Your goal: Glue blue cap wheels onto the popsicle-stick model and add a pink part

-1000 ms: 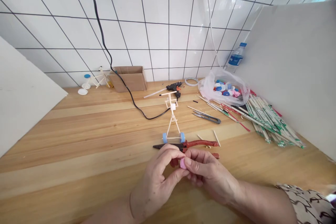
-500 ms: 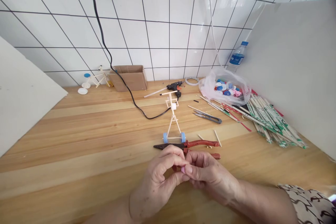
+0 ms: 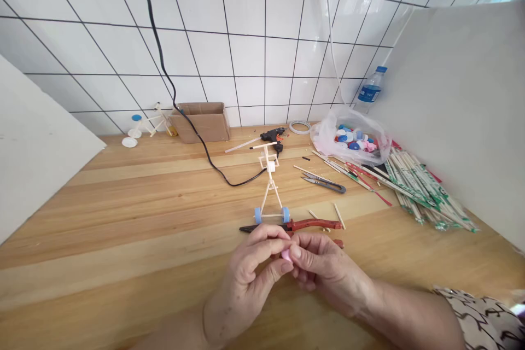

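The left hand and the right hand are close together above the worktop, and their fingers are pressed together, pinching a small pink piece between them. This piece is mostly hidden by the fingers, so its exact shape is hard to see.

Just beyond the fingers lie pliers with red handles, partly under the hands, and a few short wooden sticks are beside them. Straight ahead of the fingers, and near them, stands a wooden stick model with two blue wheels at its near end. Farther ahead of the fingers is a black glue gun, with its black cord running to the wall.

To the far right of the fingers are snips, a plastic bag of colored caps, a bundle of chopsticks in paper wrappers and a water bottle. Far ahead and to the left of the fingers are a cardboard box and a second stick model.
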A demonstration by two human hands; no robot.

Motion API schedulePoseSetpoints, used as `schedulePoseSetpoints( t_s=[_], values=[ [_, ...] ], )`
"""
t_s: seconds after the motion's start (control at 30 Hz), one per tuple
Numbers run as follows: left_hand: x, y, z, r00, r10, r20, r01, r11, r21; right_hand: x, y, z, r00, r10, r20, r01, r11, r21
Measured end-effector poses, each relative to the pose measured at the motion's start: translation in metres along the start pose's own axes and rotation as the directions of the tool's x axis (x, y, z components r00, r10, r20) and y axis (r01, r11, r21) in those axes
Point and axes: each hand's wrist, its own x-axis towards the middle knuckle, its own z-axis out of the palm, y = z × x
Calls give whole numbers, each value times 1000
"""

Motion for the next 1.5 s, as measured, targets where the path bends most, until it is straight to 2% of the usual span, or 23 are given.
schedulePoseSetpoints(
  t_s=[0.17,0.37,0.53,0.73,0.97,1.17,1.4,1.5],
  values=[
    [-2,0,7,992,108,-61,-108,994,4,-2,5,1,1000,9,-24,-9,999,32],
    [-5,1,9,998,41,-45,-35,993,108,-1,4,3,999,-16,-47,20,997,77],
    [-6,1,8,994,39,-103,-24,990,136,-2,1,3,999,-30,-10,31,998,55],
    [-3,-2,6,995,19,-95,-12,997,72,0,4,1,999,-27,23,25,998,55],
    [-5,0,7,999,-2,-52,0,999,-36,1,5,1,997,57,47,-62,991,118],
    [-2,-2,4,993,-114,-43,112,992,-62,2,-1,1,999,25,-20,-22,993,113],
    [-3,-3,1,979,-204,-5,200,963,-183,3,-3,-1,999,35,10,-36,988,148],
    [-3,-3,2,978,-207,-20,198,958,-205,1,-2,-1,999,46,14,-47,986,159]
  ],
)
